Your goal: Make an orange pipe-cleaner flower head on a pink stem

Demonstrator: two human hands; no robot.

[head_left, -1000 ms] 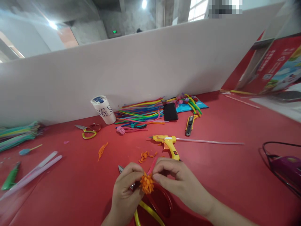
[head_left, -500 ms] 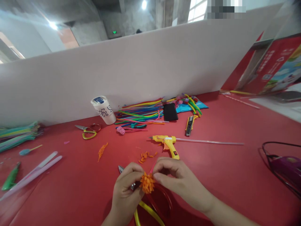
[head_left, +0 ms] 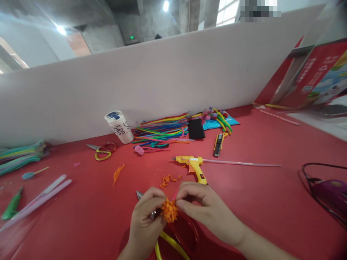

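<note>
An orange pipe-cleaner flower with many short spiky pieces is held between my two hands at the bottom middle. My left hand pinches its left side. The fingertips of my right hand close on its upper right edge, by a pink stem that shows only in part. Beneath my hands lie scissors with red and yellow handles, their blade tip poking out past my left hand. Just beyond sits a little heap of orange snippets, and a longer orange piece lies to the left.
A yellow glue gun with a long glue stick lies ahead, a utility knife behind it. Further back are pipe cleaners, a phone, a white cup and second scissors. A purple corded device is at right.
</note>
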